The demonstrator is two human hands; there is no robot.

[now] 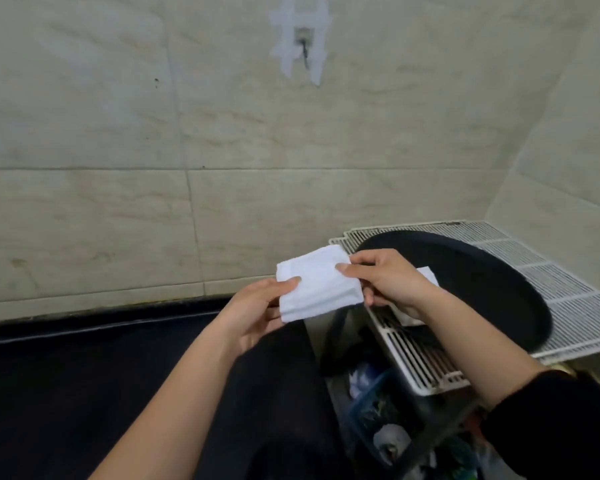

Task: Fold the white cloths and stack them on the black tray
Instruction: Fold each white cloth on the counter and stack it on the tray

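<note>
A folded white cloth point(317, 284) hangs in the air between both hands, in front of the tiled wall. My left hand point(257, 311) pinches its lower left edge with thumb on top. My right hand point(388, 278) pinches its right edge. Just behind and right of the hands lies the round black tray point(482, 275) on white wire racks. Another white cloth point(430, 273) lies on the tray, mostly hidden behind my right hand.
The white wire racks point(561, 271) sit in the right corner against the tiled wall point(222, 150). Below them is a bin point(388, 410) with mixed items. A dark counter point(84, 375) fills the lower left.
</note>
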